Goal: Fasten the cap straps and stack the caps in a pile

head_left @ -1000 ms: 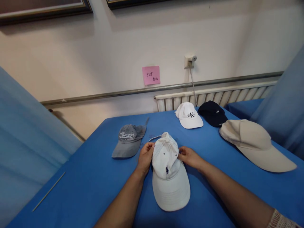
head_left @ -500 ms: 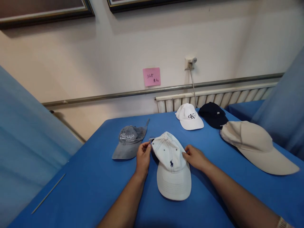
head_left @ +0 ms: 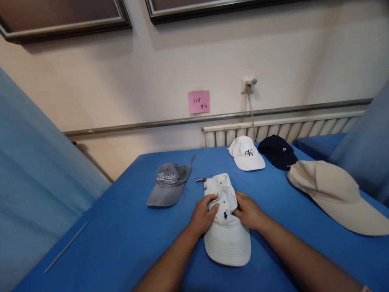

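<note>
Hands (head_left: 204,215) (head_left: 247,211) pressing white cap (head_left: 226,227), apparently gripping, grey cap (head_left: 168,187) left, beige cap (head_left: 334,192) right

Table with a blue cloth (head_left: 127,239) carries five caps. Grey cap (head_left: 168,186) with white script lies left of centre, brim toward the camera. White cap with dark horse logo (head_left: 226,227) lies in the middle near the front, both hands on its crown. White cap with black letters (head_left: 246,153) sits at the far edge, dark navy cap (head_left: 278,151) just beside it on the right. Large beige cap (head_left: 334,194) lies at right. A thin pale stick (head_left: 65,247) lies near the left edge.
</note>
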Motion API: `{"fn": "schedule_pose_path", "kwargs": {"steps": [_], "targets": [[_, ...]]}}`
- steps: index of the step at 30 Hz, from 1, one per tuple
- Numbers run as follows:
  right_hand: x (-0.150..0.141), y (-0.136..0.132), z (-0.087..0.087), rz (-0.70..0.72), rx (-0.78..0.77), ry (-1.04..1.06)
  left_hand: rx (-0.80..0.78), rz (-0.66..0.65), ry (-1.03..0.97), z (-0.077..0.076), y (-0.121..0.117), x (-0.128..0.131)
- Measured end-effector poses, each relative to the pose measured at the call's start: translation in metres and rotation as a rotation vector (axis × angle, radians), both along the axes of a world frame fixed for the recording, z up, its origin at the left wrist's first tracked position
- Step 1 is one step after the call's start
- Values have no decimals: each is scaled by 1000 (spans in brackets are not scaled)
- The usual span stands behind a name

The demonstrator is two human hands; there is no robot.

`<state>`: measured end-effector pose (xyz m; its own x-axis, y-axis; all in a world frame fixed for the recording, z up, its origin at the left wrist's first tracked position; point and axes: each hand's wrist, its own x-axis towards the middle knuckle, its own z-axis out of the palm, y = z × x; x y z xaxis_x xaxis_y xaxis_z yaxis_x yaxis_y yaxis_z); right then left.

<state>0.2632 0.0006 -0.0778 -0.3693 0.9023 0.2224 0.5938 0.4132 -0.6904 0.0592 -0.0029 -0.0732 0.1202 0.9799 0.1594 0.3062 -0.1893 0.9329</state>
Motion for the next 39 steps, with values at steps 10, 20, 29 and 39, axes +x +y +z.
{"fn": "schedule_pose_path", "kwargs": {"steps": [10, 20, 29, 39], "targets": [[2, 10, -3, -115, -77, -310, 0, 119, -26, -1, 6, -4], [16, 16, -13, -439, -121, 65, 9, 175, -31, 1, 7, -7], [30, 32, -24, -648, -242, 944, 49, 128, -38, 0, 3, -3], [35, 37, -21, -769, -365, 1412, 154, -82, 187, 9, -15, 10]]}}
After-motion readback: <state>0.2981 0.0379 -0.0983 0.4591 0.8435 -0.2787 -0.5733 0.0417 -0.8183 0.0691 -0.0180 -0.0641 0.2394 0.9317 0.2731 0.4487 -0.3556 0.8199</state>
